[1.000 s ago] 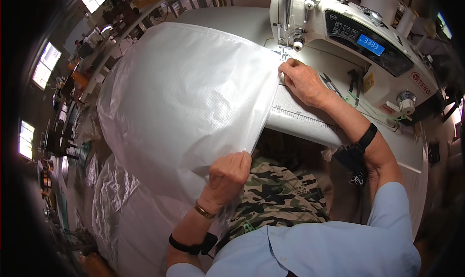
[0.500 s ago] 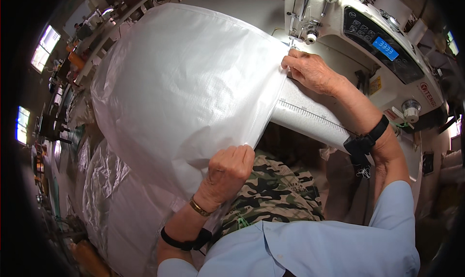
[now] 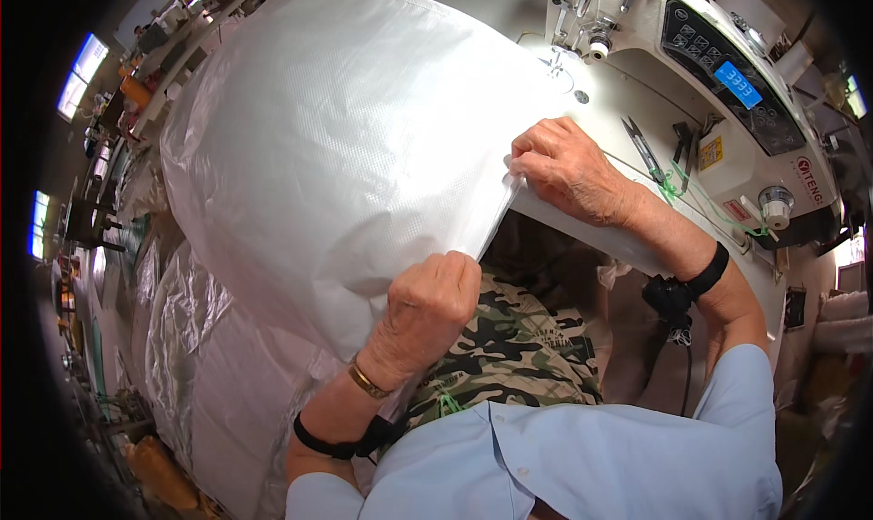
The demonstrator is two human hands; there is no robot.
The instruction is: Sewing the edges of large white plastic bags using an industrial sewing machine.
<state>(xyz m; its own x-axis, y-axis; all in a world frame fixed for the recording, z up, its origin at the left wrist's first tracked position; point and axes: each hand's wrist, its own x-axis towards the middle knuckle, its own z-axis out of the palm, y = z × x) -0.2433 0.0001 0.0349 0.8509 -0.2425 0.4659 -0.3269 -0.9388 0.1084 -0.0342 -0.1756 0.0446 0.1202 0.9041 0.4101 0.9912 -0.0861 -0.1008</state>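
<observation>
A large white woven plastic sheet (image 3: 346, 129) spreads over the sewing machine bed and hangs down on my left. My right hand (image 3: 573, 176) pinches its folded edge just in front of the needle area. Lower and nearer to my lap, my left hand (image 3: 432, 306) is closed on the same edge, knuckles up, and the edge runs taut between both hands. The sheet's far corner lies by the presser foot (image 3: 556, 63) of the white sewing machine (image 3: 727, 188). Whether the needle is in the sheet I cannot tell.
A pointed metal tool (image 3: 642, 145), like tweezers or snips, lies on the machine bed beside green string (image 3: 671, 185). The machine's control panel (image 3: 727, 79) is lit. More crumpled plastic sheeting (image 3: 195, 329) heaps at the left. Camouflage cloth (image 3: 509, 347) covers my lap.
My right hand has drawn back from the needle toward me along the edge, closer to my left hand. The ruler markings are now covered, and the pointed tool shows.
</observation>
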